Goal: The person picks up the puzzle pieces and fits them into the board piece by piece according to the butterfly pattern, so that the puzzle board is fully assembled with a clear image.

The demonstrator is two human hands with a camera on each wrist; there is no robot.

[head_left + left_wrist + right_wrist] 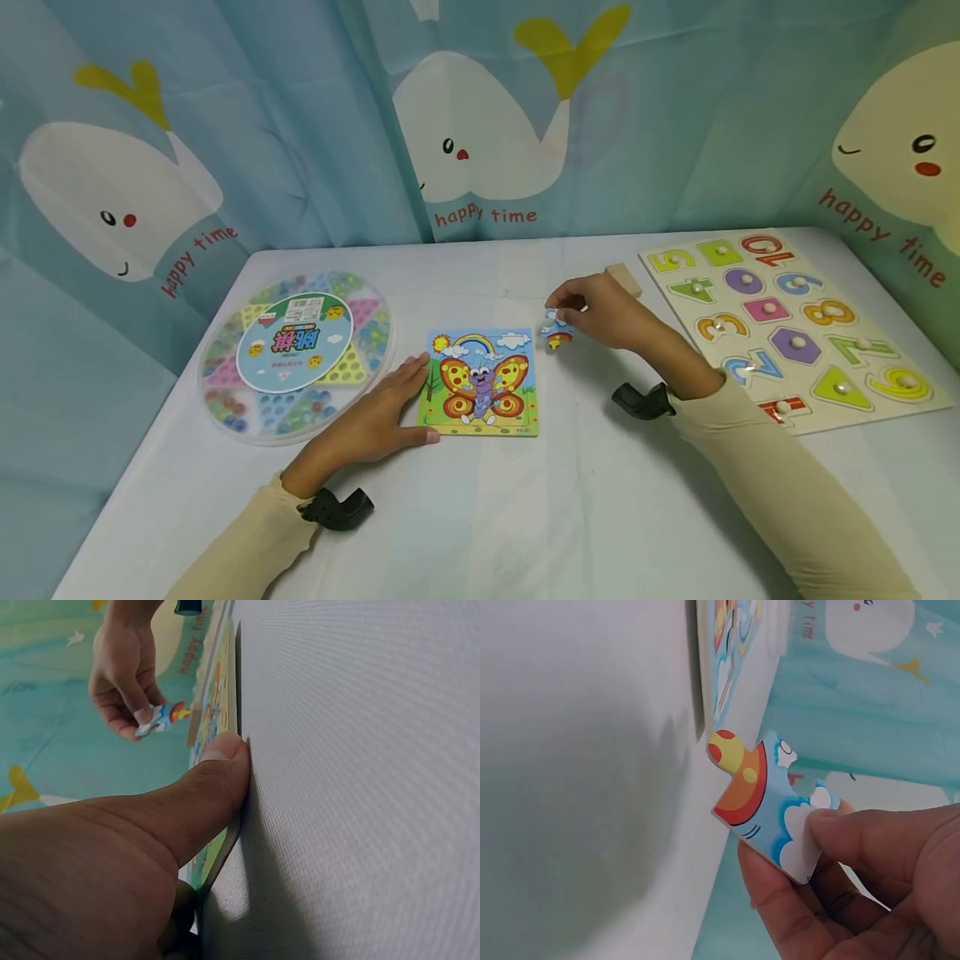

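Observation:
My right hand [603, 310] pinches a jigsaw puzzle piece [761, 802] between thumb and fingers, raised above the table just right of the butterfly puzzle board [480, 392]. The piece is light blue with white clouds, a red-orange band and a yellow knob with red spots. My left hand [375, 414] rests at the left side of the board, its fingers stretched along the left edge and the thumb by the lower left corner. The thumb [217, 776] touches the board's edge in the left wrist view. That board lies flat and shows a butterfly under a rainbow.
A round Chinese checkers set [225, 342] with coloured marbles lies on the left. At the right lies a number and shape peg board [727, 367]. A small wooden block [624, 279] sits behind my right hand. A whale-print curtain [315, 167] hangs behind the white table [480, 517].

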